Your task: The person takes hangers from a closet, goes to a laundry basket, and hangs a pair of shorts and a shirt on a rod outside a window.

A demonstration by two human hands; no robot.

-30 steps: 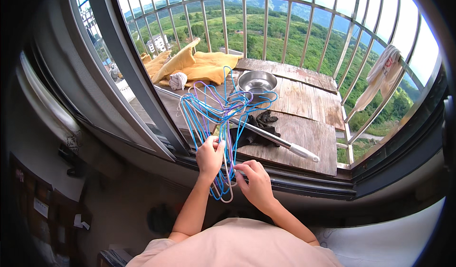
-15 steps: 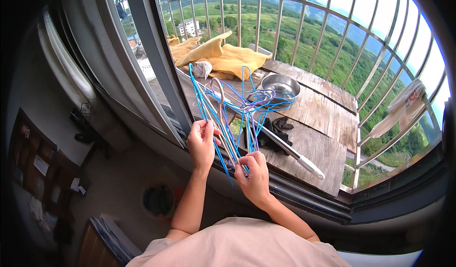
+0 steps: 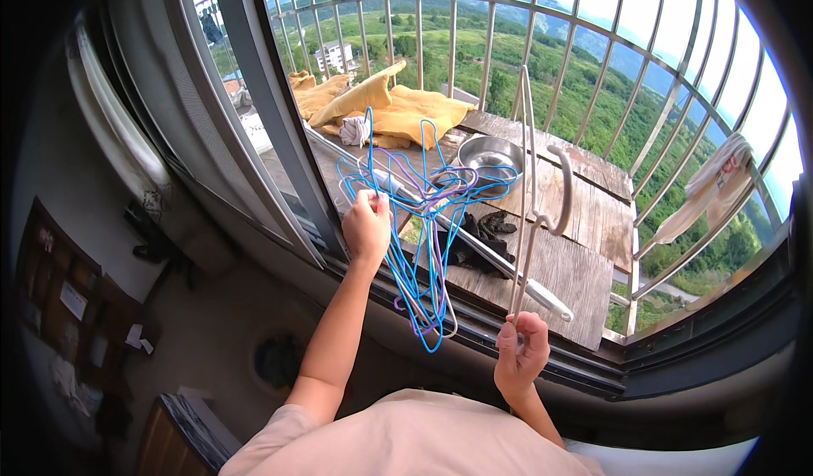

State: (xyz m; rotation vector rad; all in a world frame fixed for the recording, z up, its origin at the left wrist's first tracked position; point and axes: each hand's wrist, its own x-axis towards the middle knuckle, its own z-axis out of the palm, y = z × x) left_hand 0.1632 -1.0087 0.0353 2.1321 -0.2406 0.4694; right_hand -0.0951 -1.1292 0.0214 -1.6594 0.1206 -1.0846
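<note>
Hangers point(image 3: 430, 209), mostly blue with some purple and pale ones, made up a tangled bundle in front of the person at the open window, above the dark sill track point(image 3: 584, 366). The left hand point(image 3: 367, 229) had its fingers and thumb drawn together, pinching wires at the left side of that bundle, whose looped ends spread beyond the hand and also hung below it. Well apart from the bundle, the right hand point(image 3: 522, 353) pinched a pale hanger point(image 3: 540, 219) by one narrow end between thumb and fingers, so that it stood nearly upright with its hook curving out to the right. Behind the hangers, wooden boards point(image 3: 584, 264) bore a round metal bowl point(image 3: 491, 152), a crumpled black cloth point(image 3: 487, 251) and a silver pole with a white grip point(image 3: 549, 299), which slanted past the bundle on its far side. Farther left lay a yellow cloth point(image 3: 423, 116), with a white wad of fabric point(image 3: 353, 131) beside it. Metal bars point(image 3: 451, 44) enclosed the ledge, and a pale cloth point(image 3: 716, 188) hung over them at the right.
</note>
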